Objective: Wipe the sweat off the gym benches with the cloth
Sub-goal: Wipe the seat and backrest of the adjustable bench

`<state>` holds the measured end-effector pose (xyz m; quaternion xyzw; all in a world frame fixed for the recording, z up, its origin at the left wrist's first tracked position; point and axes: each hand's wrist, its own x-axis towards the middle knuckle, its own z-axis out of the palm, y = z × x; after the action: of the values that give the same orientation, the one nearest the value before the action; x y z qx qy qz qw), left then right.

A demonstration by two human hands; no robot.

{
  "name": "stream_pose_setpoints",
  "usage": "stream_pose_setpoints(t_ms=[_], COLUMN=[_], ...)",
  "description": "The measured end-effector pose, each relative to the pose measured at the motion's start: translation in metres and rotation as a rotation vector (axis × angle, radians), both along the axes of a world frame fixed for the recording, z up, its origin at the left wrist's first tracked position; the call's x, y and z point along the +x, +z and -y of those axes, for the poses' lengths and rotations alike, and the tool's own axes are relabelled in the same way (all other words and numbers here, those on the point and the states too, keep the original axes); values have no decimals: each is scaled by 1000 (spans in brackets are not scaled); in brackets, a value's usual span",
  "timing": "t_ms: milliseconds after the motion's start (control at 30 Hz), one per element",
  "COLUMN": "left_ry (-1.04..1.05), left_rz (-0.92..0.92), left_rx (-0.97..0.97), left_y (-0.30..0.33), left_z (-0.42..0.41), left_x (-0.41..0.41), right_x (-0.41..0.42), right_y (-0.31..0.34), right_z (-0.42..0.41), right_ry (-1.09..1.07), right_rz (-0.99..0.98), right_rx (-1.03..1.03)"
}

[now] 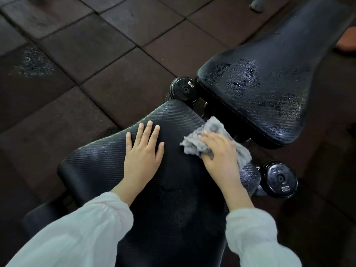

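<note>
Fig.: head view, both hands on near black textured vinyl bench pad (107, 162). Right hand (219, 157) presses a crumpled grey cloth (204, 135) onto the pad's upper-right edge; fingers (207, 140) lie fairly flat over the wad, w/ thumb hidden, so whether it pinches the fabric cannot be told. Left hand (143, 151) rests palm-down on the pad just left of the cloth, fingers (149, 130) spread and straight, holding nothing. Pale loose sleeves (81, 234) cover both forearms.

Second black vinyl bench pad (269, 89), upper right, carries a glistening wet patch (242, 74); it looks unwiped.

Risks (judged): cloth sits at the pad's rim, so a stroke carried too far right could drop it into the gap btwn pads or onto a black round end cap (279, 178). A bunched wad touches little surface and may smear, not lift, moisture. Near pad shows faint dull marks toward centre; these could be missed.

Orientation: near pad's long axis runs from lower centre up toward the black roller cap (184, 89), narrowing at that far end. Cloth wad is elongated roughly lower-right to upper-left, across the pad's edge. Far pad runs on toward upper right.
</note>
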<state>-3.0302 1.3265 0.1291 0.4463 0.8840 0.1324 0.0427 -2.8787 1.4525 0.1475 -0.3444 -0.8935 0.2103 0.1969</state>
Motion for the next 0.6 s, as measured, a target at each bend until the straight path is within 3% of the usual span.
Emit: stream_pose_setpoints(t_ms=[167,267,433,600], left_ry=[20,-78,-337,-362], left_rz=[43,-24,-64,-81], left_rx=[4,15,-16,-63], left_y=[7,15,15,8], left_z=[-1,-16,-53,-58], left_x=[0,11,53,64], right_x=[63,52,34,84], right_y=[-4,1,2,-7], right_z=[1,-14,-3,27], right_ry=[-281,-435,-214,-344], right_rz=[-10,-2,41,-24], right_rx=[37,-34,-9,12])
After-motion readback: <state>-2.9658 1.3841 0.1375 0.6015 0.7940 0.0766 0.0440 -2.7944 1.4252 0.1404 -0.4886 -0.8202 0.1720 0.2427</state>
